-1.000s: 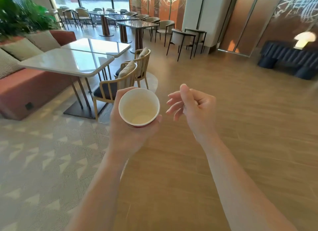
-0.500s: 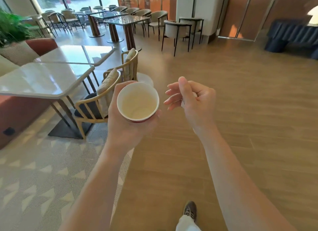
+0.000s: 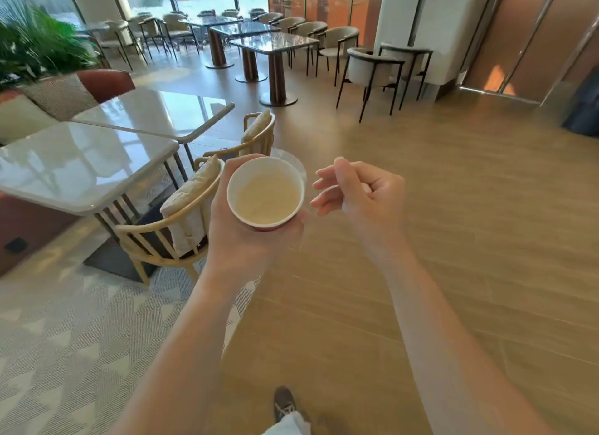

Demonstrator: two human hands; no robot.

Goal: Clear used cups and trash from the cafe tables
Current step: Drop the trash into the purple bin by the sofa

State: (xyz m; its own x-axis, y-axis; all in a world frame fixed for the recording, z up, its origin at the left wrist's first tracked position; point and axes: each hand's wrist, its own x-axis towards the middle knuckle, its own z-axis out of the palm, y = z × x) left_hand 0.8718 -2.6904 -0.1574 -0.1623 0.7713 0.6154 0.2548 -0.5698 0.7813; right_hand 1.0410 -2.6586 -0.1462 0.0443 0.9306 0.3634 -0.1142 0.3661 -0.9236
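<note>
Forward we go: the white table and its chair slide closer on the left, and a shoe now steps in at the bottom edge. Left hand keeps its grasp on the cup, fingers wrapped round the wall from below and the left, thumb up along the far rim. The cup sits upright with its mouth towards us, white inside, a red band showing under the rim, and it looks empty. It rides in the air above the wooden floor, just right of the chair and off the table's near right corner, touching no furniture. Right hand hovers just beside the cup without touching it, fingers curled inward, thumb raised; a pale spot shows in the palm, and I cannot tell whether it holds anything. Patterned carpet runs under the table, and dark tables stand well beyond by the windows.
</note>
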